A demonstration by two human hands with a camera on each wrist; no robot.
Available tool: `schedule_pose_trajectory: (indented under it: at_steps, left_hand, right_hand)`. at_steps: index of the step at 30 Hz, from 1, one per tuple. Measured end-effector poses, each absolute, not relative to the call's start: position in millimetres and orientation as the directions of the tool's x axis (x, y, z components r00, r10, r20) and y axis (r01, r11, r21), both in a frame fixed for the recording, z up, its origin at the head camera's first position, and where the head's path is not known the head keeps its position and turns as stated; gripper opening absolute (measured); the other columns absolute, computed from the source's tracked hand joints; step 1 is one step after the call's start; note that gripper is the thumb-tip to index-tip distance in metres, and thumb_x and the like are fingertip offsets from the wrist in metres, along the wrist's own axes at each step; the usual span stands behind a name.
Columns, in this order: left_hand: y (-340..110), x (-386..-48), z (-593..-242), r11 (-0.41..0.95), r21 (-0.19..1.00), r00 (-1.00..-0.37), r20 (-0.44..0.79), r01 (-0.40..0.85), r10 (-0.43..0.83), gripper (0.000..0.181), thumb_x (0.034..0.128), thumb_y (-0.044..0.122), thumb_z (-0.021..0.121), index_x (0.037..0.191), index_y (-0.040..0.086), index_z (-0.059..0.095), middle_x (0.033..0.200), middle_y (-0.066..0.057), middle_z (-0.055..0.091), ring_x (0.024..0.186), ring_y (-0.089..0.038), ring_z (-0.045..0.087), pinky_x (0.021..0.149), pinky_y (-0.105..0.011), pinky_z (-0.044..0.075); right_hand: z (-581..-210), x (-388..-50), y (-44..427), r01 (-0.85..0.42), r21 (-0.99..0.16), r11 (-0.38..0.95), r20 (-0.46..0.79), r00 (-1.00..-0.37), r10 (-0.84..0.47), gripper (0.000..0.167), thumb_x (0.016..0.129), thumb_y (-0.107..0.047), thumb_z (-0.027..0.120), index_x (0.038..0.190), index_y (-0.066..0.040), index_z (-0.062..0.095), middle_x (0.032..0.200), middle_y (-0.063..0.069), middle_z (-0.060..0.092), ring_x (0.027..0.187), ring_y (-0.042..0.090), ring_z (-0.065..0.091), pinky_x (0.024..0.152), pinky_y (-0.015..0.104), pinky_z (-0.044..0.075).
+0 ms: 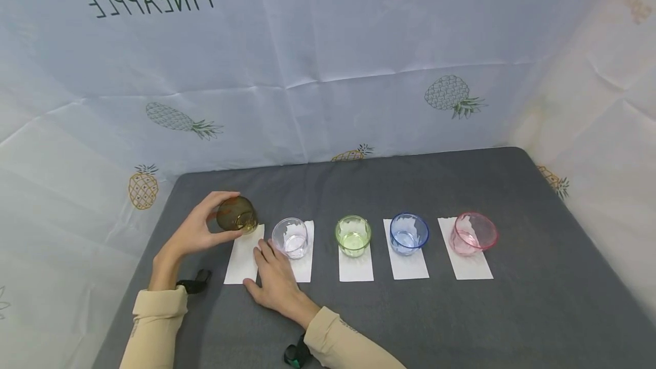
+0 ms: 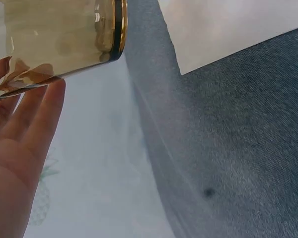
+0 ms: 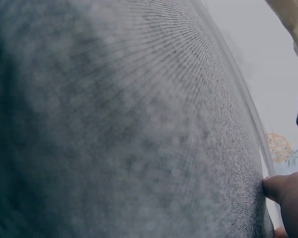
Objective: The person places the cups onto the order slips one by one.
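Note:
My left hand [image 1: 193, 231] grips an amber glass cup [image 1: 237, 212] between thumb and fingers, over the far end of the leftmost white paper slip [image 1: 243, 261]. In the left wrist view the amber cup looks tilted and held off the cloth. My right hand [image 1: 279, 282] lies on the table between the first two slips, fingers extended, thumb near the leftmost slip's right edge. Beside its fingertips, a clear glass cup [image 1: 291, 239] stands on the second slip [image 1: 303, 269]. In the right wrist view just the thumb [image 3: 288, 191] and a bit of finger show.
Further right, a green glass cup [image 1: 353, 236], a blue one [image 1: 408, 234] and a pink one [image 1: 472, 234] each stand on a white slip. A dark grey cloth [image 1: 410, 323] covers the table. Behind it hangs a white pineapple-print curtain [image 1: 318, 33].

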State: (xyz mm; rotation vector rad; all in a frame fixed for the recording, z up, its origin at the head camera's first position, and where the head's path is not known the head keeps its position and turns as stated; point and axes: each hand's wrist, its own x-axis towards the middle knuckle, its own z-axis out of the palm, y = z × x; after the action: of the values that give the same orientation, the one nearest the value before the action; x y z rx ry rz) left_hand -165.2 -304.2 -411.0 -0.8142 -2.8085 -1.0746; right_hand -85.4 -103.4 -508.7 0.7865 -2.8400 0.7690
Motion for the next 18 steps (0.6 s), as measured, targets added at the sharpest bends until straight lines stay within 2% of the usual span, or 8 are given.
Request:
schedule_pose_trajectory:
  at_steps: [4,9,12,15,18]
  left_hand:
    - [-307,-157,-410,0.625,0.611,-0.86,0.207,0.486,0.467,0.078,0.0792,0.008,0.087,0.148,0.007,0.051,0.139,-0.015,0.054,0.118,0.005,0.049,0.096,-0.068,0.05]
    - [-311,-148,-412,0.63,0.62,-0.869,0.192,0.467,0.456,0.077,0.0798,0.008,0.087,0.148,0.01,0.051,0.139,-0.012,0.055,0.118,0.009,0.047,0.095,-0.065,0.05]
    - [-314,-144,-413,0.638,0.613,-0.87,0.188,0.466,0.456,0.077,0.0797,0.008,0.087,0.148,0.01,0.051,0.14,-0.01,0.055,0.119,0.007,0.049,0.098,-0.045,0.054]
    - [-316,-141,-415,0.624,0.623,-0.866,0.194,0.472,0.462,0.077,0.0794,0.007,0.087,0.148,0.011,0.052,0.14,-0.01,0.055,0.121,0.007,0.05,0.098,-0.02,0.049]
    - [-318,-138,-417,0.6,0.639,-0.858,0.206,0.481,0.47,0.077,0.079,0.005,0.087,0.148,0.008,0.051,0.14,-0.011,0.055,0.122,0.007,0.049,0.098,-0.008,0.043]
  right_hand:
    - [-509,-86,-103,-0.498,-0.454,0.739,0.207,-0.865,-0.456,0.063,0.096,-0.042,0.067,0.144,-0.002,0.056,0.154,0.013,0.051,0.147,0.031,0.046,0.118,0.042,0.044]
    - [-507,-86,-103,-0.499,-0.448,0.742,0.215,-0.866,-0.452,0.063,0.096,-0.042,0.068,0.143,-0.002,0.057,0.154,0.014,0.052,0.147,0.031,0.047,0.118,0.042,0.044]
    - [-507,-86,-103,-0.499,-0.445,0.744,0.22,-0.866,-0.449,0.063,0.096,-0.042,0.068,0.143,-0.002,0.057,0.153,0.014,0.052,0.146,0.031,0.047,0.118,0.041,0.044]
    - [-507,-86,-103,-0.496,-0.451,0.742,0.217,-0.868,-0.447,0.063,0.096,-0.041,0.068,0.143,-0.002,0.057,0.154,0.014,0.052,0.146,0.031,0.047,0.118,0.041,0.044]
    - [-507,-85,-104,-0.494,-0.459,0.739,0.21,-0.868,-0.45,0.063,0.095,-0.041,0.069,0.143,-0.002,0.057,0.154,0.014,0.051,0.147,0.031,0.047,0.118,0.042,0.044]
